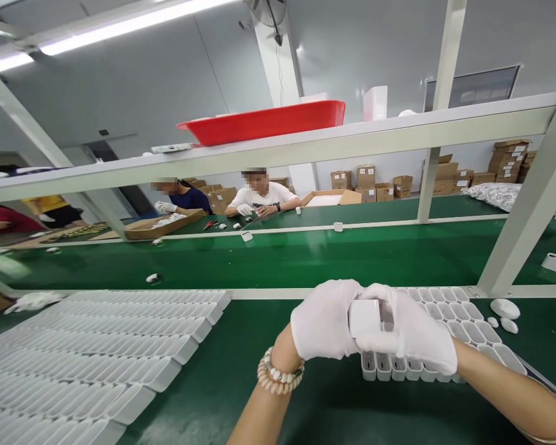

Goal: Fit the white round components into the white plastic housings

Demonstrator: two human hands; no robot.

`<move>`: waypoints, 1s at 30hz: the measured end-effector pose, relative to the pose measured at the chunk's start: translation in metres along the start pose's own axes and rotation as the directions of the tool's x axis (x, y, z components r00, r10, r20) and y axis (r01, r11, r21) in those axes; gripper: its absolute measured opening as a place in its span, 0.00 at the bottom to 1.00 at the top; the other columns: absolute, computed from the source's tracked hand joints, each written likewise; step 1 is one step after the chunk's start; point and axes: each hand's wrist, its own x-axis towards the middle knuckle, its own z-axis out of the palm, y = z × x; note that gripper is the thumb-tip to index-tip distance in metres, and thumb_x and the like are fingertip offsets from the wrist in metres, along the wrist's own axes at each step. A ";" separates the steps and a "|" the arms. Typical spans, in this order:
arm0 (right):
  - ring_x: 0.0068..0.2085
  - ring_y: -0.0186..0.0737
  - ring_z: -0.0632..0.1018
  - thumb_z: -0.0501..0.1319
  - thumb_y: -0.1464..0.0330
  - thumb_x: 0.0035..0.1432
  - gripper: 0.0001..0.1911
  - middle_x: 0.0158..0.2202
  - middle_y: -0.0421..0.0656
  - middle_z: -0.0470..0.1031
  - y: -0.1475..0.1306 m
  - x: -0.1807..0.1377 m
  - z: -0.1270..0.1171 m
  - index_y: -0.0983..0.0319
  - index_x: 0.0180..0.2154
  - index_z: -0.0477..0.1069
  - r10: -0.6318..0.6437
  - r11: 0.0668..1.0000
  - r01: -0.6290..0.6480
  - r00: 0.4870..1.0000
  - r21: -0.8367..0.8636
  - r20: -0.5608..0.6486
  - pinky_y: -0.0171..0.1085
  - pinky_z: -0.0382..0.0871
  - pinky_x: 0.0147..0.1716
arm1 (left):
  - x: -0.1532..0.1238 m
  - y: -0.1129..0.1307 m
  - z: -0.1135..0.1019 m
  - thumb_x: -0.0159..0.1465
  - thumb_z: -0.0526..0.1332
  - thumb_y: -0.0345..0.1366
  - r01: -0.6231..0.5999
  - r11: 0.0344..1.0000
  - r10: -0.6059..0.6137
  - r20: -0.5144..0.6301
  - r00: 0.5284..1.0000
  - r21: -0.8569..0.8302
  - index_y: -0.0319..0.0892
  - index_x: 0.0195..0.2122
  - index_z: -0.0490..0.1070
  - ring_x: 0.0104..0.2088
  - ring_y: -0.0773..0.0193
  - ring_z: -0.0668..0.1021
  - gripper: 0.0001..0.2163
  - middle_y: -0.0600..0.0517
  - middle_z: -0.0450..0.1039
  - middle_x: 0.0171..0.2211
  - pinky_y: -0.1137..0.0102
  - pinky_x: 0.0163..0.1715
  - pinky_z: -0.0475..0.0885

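Observation:
My left hand [327, 318], in a white glove, is closed around one side of a small white plastic case [365, 319]. My right hand [419, 330], gloved too, grips the same case from the other side, fingers curled around it. Both hands are raised over the green worktop. Beneath and behind my right hand are rows of open white plastic housings [475, 332], partly hidden by the hand. A much larger block of white housings [134, 371] lies in rows to the left of my left hand.
Small white round parts [505, 308] lie at the right. Beyond runs a green conveyor belt [287, 259] with a few small white pieces on it. Overhead, a shelf [375, 139] carries a red tray [269, 122]. Across the belt, two people [264, 196] sit at work near cardboard boxes [366, 182].

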 end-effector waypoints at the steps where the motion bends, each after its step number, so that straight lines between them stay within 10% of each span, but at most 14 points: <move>1: 0.30 0.40 0.74 0.68 0.62 0.43 0.14 0.29 0.39 0.73 -0.001 0.000 0.001 0.57 0.34 0.72 -0.005 1.000 0.005 1.000 -0.004 -0.007 0.38 0.69 0.26 | -0.004 0.004 -0.001 0.66 0.58 0.42 -0.003 1.000 0.003 -0.006 1.000 0.008 0.39 0.44 0.71 0.38 0.63 0.76 0.12 0.49 0.73 0.41 0.65 0.38 0.75; 8: 0.28 0.42 0.74 0.68 0.61 0.45 0.10 0.24 0.39 0.71 0.000 -0.006 0.001 0.54 0.31 0.73 -0.133 0.986 0.117 0.982 -0.123 -0.135 0.37 0.68 0.21 | -0.010 0.009 -0.002 0.66 0.57 0.43 -0.025 0.999 0.026 -0.021 0.999 0.045 0.41 0.42 0.71 0.39 0.63 0.76 0.11 0.49 0.73 0.41 0.65 0.39 0.74; 18: 0.37 0.40 0.77 0.68 0.66 0.45 0.19 0.39 0.43 0.75 0.020 0.019 -0.013 0.61 0.41 0.70 0.029 0.990 -0.034 0.999 -0.137 -0.032 0.40 0.73 0.35 | 0.019 -0.033 0.013 0.47 0.71 0.46 -0.115 0.990 0.112 -0.039 0.993 -0.085 0.43 0.48 0.69 0.35 0.59 0.75 0.28 0.51 0.73 0.37 0.67 0.35 0.70; 25: 0.36 0.37 0.76 0.61 0.63 0.61 0.14 0.40 0.44 0.75 0.042 0.049 -0.049 0.65 0.45 0.70 -0.034 0.923 -0.054 0.975 -0.381 -0.220 0.39 0.74 0.35 | 0.040 -0.118 0.076 0.64 0.58 0.42 0.105 0.983 -0.134 -0.200 0.971 -0.149 0.36 0.56 0.62 0.38 0.63 0.75 0.22 0.47 0.69 0.41 0.67 0.40 0.73; 30: 0.43 0.39 0.76 0.57 0.63 0.65 0.12 0.48 0.45 0.72 0.050 0.045 -0.057 0.61 0.47 0.70 -0.095 0.847 -0.049 0.966 -0.529 -0.241 0.41 0.74 0.41 | 0.033 -0.139 0.116 0.64 0.57 0.34 0.014 0.994 -0.029 -0.138 0.990 -0.108 0.41 0.56 0.65 0.45 0.58 0.75 0.19 0.45 0.70 0.47 0.62 0.48 0.71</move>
